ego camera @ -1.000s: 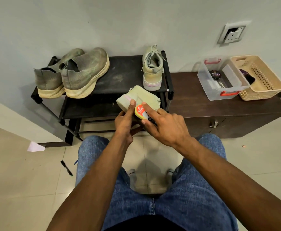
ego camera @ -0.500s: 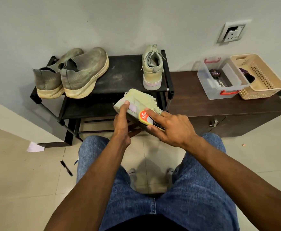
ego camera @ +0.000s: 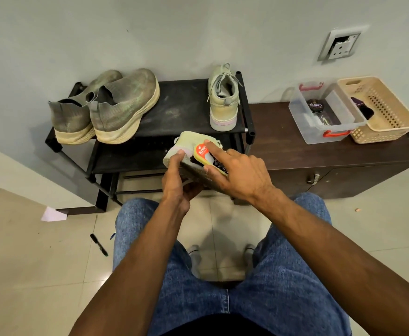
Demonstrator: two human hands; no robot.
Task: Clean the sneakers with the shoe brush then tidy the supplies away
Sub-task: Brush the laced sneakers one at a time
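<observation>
Sneaker in hand: I see a pale green sneaker (ego camera: 186, 144) held up in front of the rack's lower shelf, above my knees, turned sole-side toward me.
Shoe brush: the brush (ego camera: 207, 157), its back carrying an orange-red Kiwi label, lies against the sneaker's side near the sole.
Left hand: my left hand (ego camera: 176, 183) grips the sneaker from below, thumb pressed on its pale edge.
Right hand: my right hand (ego camera: 239, 173) holds the brush, index finger stretched along its back and thumb at its near edge.
Matching sneaker: the other pale green sneaker (ego camera: 223, 103) stands on the top shelf at the right end, heel toward me.
Grey pair: two grey knit sneakers (ego camera: 106, 107) sit side by side on the top shelf's left end, touching, heels toward me.
Shoe rack: a black rack (ego camera: 181, 105) stands against the wall, just left of the cabinet.
Cabinet: a low dark wooden cabinet (ego camera: 320, 156) carries both containers.
Clear box: a clear box (ego camera: 327, 112) with red handles holds a round dark tin (ego camera: 315, 106).
Basket: a beige perforated basket (ego camera: 380, 110) touches the box's right side; a dark item inside, which I cannot identify.
Floor: a black marker (ego camera: 98, 244) and a paper scrap (ego camera: 53, 214) lie on the tiles to my left.
</observation>
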